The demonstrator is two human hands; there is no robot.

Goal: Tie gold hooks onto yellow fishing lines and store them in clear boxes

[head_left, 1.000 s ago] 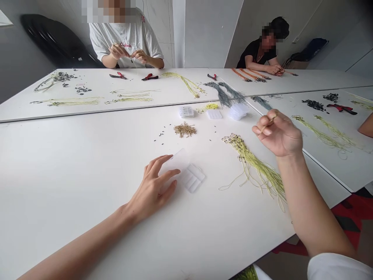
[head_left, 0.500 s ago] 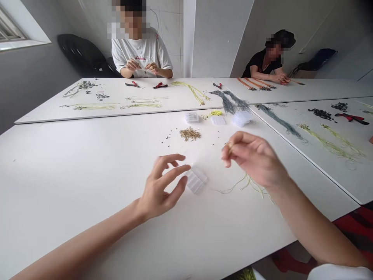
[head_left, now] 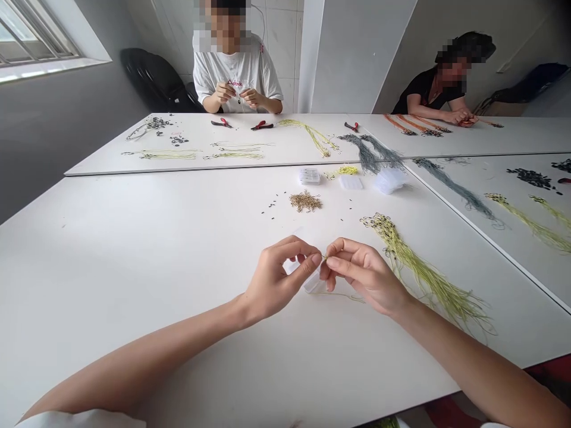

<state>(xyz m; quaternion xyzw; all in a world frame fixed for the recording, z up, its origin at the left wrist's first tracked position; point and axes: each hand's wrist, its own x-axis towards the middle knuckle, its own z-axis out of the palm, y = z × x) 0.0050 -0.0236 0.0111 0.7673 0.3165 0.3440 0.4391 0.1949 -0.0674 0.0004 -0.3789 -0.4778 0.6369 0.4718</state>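
My left hand [head_left: 279, 276] and my right hand [head_left: 362, 274] meet fingertip to fingertip above the white table [head_left: 134, 249]. Both pinch the end of a thin yellow-green cord [head_left: 339, 294] that trails onto the table below my right hand. A small clear plastic box [head_left: 312, 284] lies under my fingers, mostly hidden. A bundle of yellow-green cords [head_left: 423, 273] with metal ends lies just to the right of my right hand. A heap of small gold clasps [head_left: 306, 201] sits farther back.
Small clear boxes [head_left: 309, 175] and a clear bag [head_left: 389, 179] sit near the table's far edge. Two people work at the far tables with pliers [head_left: 262, 125], grey cords [head_left: 372, 151] and orange cords [head_left: 410, 126]. Tiny dark beads are scattered near the clasps.
My right hand came in from the right with the cord end, and my left hand lifted off the clear box to meet it. The view shifted left.
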